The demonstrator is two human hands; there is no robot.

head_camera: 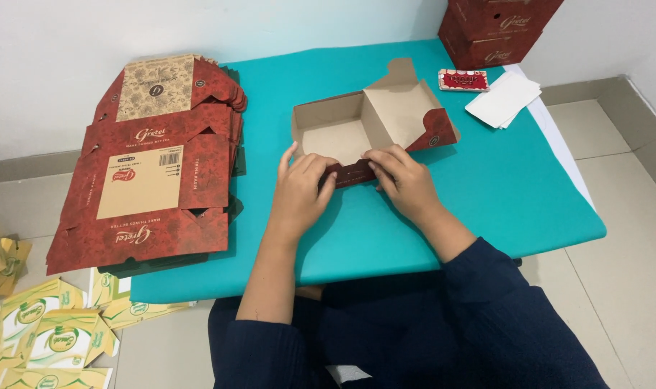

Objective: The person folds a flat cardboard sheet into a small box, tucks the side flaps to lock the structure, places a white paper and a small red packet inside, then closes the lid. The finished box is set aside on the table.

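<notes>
A half-folded cardboard box (375, 119), dark red outside and brown inside, sits on the teal table (486, 194) with its lid flap raised at the back. My left hand (299, 191) and my right hand (404, 180) both press on the box's near red front wall, fingers curled over its edge. A stack of flat, unfolded red box blanks (151, 176) lies on the table's left end, beside my left forearm.
A small red patterned packet (463, 80) and a pile of white paper sheets (502, 99) lie at the table's far right. Folded red boxes (497, 29) stand in the far right corner. Yellow-green flat cartons (43, 328) lie scattered on the floor at left.
</notes>
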